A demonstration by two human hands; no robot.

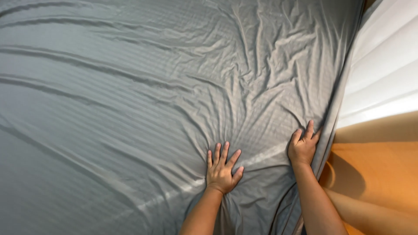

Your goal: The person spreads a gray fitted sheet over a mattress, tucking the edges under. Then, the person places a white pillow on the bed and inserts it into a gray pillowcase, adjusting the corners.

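A grey sheet (130, 109) with a faint woven check lay spread over the bed, filling nearly the whole view from the head camera and creased in long folds that ran toward the lower middle. The left hand (222, 167) rested flat on the sheet near the bottom centre, palm down, its grip wide with all fingers spread apart and holding nothing, only pressing on the cloth. The wrinkles fanned outward from just above its fingertips. The right hand (302, 146) sat to the right of it, a little higher, at the edge of the bed where the sheet dropped over the side; its fingers were curled with the knuckles up, a narrow grip against the fold of the cloth, though I could not tell for sure whether it pinched the sheet or merely pushed on it. The two hands were near each other but apart. Beyond the edge of the sheet, a pale white surface (387, 65) showed at upper right, and an orange surface (374, 169) lay below it.
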